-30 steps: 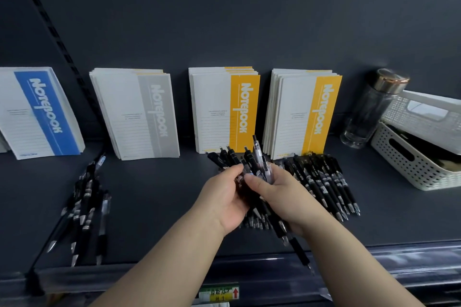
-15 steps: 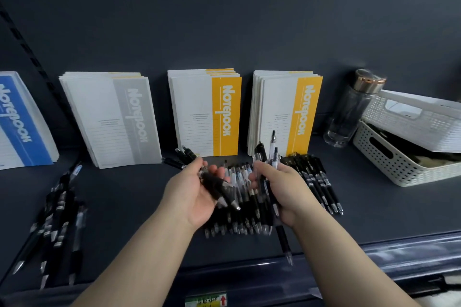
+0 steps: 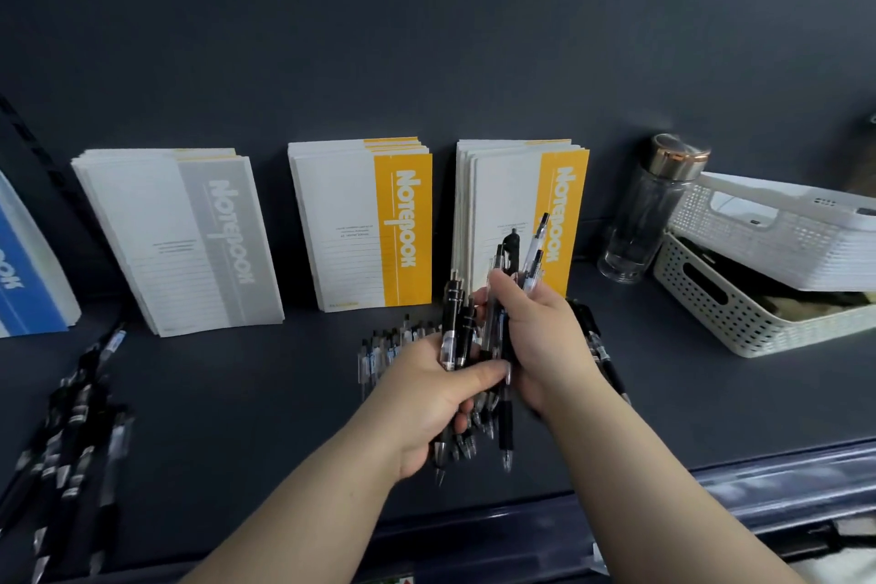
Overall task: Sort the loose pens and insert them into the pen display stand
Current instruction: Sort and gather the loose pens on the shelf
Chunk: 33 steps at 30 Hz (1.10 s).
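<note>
Two bunches of slim black-and-clear plastic pens (image 3: 451, 315), clenched in left hand (image 3: 426, 396) and right hand (image 3: 545, 337), sat splayed; regrouping could spill some.

The one head camera looked forward and down at the shelf (image 3: 260, 394) from just before its front edge, close above it, squarely facing the back panel (image 3: 426, 62) behind that shelf.

Stationery shop shelf (image 3: 246, 398), stacked notebooks (image 3: 353, 228), pens (image 3: 76, 436)
</note>
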{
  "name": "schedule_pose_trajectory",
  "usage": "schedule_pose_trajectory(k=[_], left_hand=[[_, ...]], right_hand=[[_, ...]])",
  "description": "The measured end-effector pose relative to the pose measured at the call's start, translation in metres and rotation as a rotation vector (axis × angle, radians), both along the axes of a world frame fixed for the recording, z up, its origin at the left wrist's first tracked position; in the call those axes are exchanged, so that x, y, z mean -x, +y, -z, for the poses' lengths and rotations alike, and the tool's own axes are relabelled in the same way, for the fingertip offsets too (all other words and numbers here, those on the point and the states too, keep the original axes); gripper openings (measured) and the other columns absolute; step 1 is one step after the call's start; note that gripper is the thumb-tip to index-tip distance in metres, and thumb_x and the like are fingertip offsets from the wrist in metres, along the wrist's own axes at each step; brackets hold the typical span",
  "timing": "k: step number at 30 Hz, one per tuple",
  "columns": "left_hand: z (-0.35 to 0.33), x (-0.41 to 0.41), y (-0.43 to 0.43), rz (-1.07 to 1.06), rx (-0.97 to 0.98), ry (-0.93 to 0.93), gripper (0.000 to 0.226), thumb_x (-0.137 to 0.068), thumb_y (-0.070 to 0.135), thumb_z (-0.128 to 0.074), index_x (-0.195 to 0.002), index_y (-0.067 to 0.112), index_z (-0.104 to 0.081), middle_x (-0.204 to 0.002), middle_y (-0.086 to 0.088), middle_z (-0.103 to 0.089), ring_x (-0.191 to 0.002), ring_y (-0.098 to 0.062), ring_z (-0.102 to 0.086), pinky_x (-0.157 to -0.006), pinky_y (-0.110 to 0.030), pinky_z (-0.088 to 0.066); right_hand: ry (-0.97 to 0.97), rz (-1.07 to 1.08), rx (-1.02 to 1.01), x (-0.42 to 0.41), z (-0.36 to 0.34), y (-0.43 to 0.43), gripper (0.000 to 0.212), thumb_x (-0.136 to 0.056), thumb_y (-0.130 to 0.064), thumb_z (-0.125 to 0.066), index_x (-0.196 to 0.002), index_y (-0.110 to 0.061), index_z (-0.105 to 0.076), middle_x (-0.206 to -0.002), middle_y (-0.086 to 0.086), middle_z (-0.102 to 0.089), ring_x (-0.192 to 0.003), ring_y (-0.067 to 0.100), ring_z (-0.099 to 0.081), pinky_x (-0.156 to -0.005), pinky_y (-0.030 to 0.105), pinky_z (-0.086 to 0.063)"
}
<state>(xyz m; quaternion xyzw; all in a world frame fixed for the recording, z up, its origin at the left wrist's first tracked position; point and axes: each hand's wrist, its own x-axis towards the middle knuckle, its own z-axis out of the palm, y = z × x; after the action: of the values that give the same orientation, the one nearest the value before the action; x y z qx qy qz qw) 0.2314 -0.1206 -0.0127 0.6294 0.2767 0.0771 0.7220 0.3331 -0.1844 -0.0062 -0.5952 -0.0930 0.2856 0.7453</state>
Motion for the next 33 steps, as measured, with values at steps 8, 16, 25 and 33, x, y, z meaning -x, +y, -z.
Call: schedule_pose_trajectory(k=[8,16,25,33], left_hand=[[0.002,-0.013,-0.004,0.086,0.060,0.018,0.013,-0.078,0.009,-0.073,-0.080,0.011,-0.060,-0.060,0.000,-0.052,-0.048,-0.009,-0.041,-0.042,-0.021,-0.034],[0.002,-0.022,-0.005,0.063,0.301,0.058,0.035,-0.061,0.014,-0.077,-0.089,0.007,-0.057,-0.062,0.000,-0.056,-0.044,-0.007,-0.041,-0.039,-0.019,-0.032],[0.012,-0.054,-0.011,0.024,-0.031,0.200,0.023,-0.083,0.010,-0.069,-0.099,-0.004,-0.059,-0.072,-0.010,-0.054,-0.048,-0.010,-0.044,-0.041,-0.021,-0.037],[0.029,-0.095,-0.039,0.071,-0.012,0.304,0.029,-0.084,0.011,-0.066,-0.106,-0.007,-0.058,-0.077,-0.013,-0.060,-0.054,-0.019,-0.049,-0.041,-0.023,-0.037]], right_hand=[[-0.030,-0.037,-0.043,-0.009,0.000,-0.009,0.021,-0.095,-0.026,-0.052,-0.085,-0.008,-0.052,-0.066,0.007,-0.060,-0.056,0.020,-0.061,-0.052,0.032,-0.052],[0.009,-0.026,-0.051,-0.026,0.002,-0.017,0.021,-0.096,-0.021,-0.049,-0.097,-0.006,-0.063,-0.083,0.011,-0.072,-0.074,0.028,-0.068,-0.075,0.051,-0.055],[-0.308,-0.072,0.402,-0.071,0.005,-0.055,0.015,-0.091,-0.019,-0.053,-0.079,-0.012,-0.057,-0.062,0.002,-0.065,-0.049,0.014,-0.055,-0.057,0.033,-0.046],[-0.565,-0.051,0.838,-0.099,0.024,-0.084,0.026,-0.088,-0.025,-0.055,-0.080,0.000,-0.055,-0.075,0.017,-0.065,-0.067,0.033,-0.061,-0.060,0.034,-0.047]])
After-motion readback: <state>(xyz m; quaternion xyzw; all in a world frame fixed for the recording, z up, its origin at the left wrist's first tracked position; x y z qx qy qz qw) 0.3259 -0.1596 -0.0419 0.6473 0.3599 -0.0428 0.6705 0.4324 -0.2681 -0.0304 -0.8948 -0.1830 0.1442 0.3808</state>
